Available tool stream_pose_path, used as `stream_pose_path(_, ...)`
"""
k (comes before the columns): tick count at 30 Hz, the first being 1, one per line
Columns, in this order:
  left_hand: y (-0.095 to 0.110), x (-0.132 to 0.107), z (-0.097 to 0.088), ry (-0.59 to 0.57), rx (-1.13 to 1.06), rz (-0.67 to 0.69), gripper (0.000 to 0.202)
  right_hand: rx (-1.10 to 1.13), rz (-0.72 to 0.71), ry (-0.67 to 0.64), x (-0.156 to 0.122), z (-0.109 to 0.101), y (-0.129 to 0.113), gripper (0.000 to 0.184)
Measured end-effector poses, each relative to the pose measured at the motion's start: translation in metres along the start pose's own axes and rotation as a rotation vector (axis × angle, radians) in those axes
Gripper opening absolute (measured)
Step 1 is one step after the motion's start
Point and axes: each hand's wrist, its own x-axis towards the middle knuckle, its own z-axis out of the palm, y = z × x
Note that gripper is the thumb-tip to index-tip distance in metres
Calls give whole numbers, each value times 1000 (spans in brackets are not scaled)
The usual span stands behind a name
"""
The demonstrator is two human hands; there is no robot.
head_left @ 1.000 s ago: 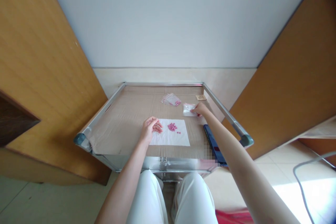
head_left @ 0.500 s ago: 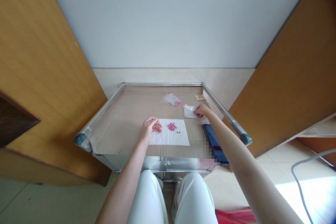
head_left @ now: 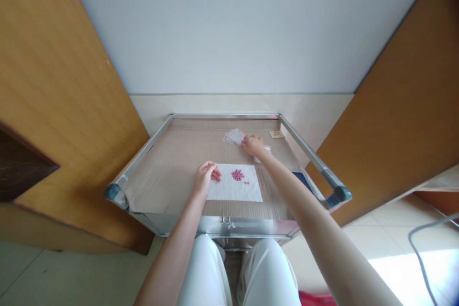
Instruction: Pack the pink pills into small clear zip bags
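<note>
One right grip [head_left: 253,145] touching plastic bag [head_left: 234,136]

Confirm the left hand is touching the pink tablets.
No: the left hand lies apart from the pink tablets, with bare white sheet between them.

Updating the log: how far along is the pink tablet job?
Done: unclear, since the right hand covers a corner of the clear plastic zip bag. In hand: that bag, under the right hand. Left: the heap of round pink tablets on the white paper sheet, beside the left hand.
</note>
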Motion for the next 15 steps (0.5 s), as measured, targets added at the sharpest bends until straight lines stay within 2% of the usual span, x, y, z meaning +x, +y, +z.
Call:
stream_pose_path(3,0,0,0,-5,5,-6,22,-103,-19,-18,3,7,-16,37)
stream_pose_path(6,0,1,0,-6,7,-1,21,-167,-8,-13,4,13,-23,32)
stream_pose_path(15,-1,2,-1,-20,8,7,21,-145,-57,3,5,23,-21,27)
